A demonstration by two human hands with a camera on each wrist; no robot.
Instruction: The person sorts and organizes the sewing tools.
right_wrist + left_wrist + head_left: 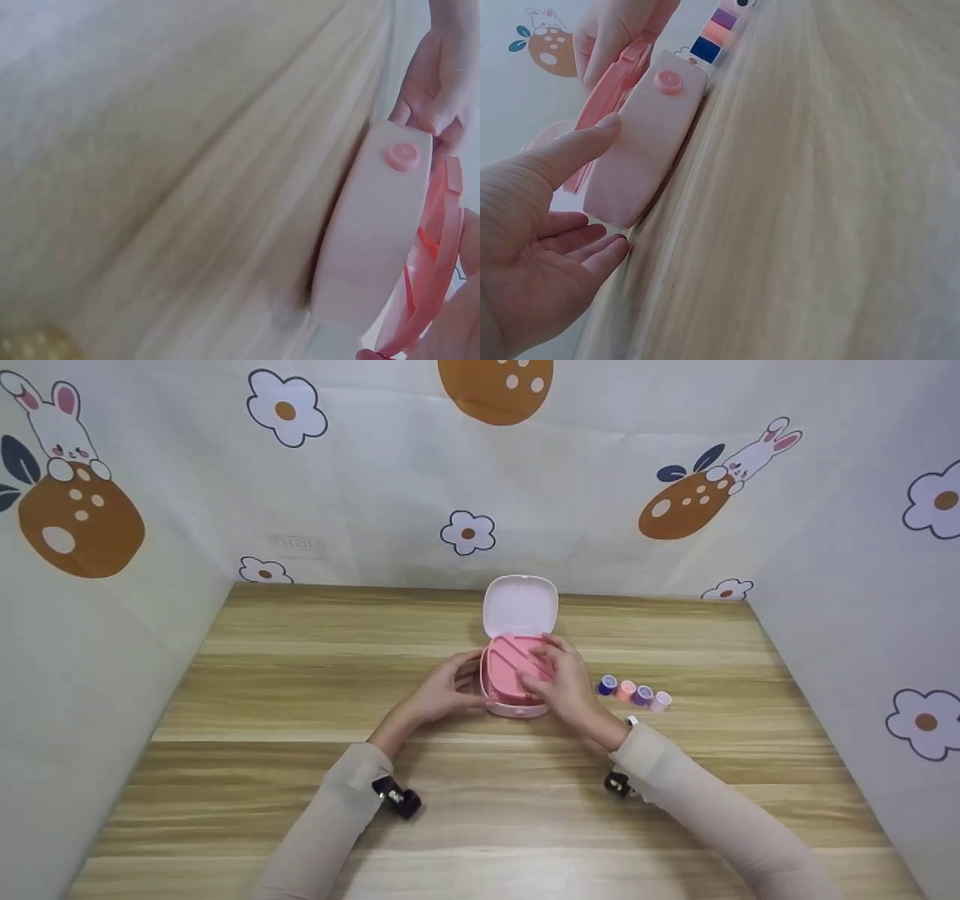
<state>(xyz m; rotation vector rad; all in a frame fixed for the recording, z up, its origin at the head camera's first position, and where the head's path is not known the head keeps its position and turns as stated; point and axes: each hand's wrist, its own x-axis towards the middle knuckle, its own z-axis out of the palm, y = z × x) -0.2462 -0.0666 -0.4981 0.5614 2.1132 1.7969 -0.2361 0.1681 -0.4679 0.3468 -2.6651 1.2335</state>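
A pale pink rounded-square box [511,711] stands on the table with its whitish lid [520,606] raised at the back. In its opening sits a deeper pink insert tray [504,664], tilted, with slanting ridges across its face. My right hand [566,682] pinches the tray by its right side, thumb on the near part and fingers farther back. At the box's left side is my left hand [442,688], its thumb touching the front rim; the other fingers are loosely spread. The round pink button [669,82] on the box's front shows in both wrist views.
Right of the box stands a row of several small pots: a dark blue pot [607,685], a peach pot [625,690], a purple pot [643,695] and a pale pot [661,702]. A printed cloth [375,487] walls the wooden table [315,660] at back and sides.
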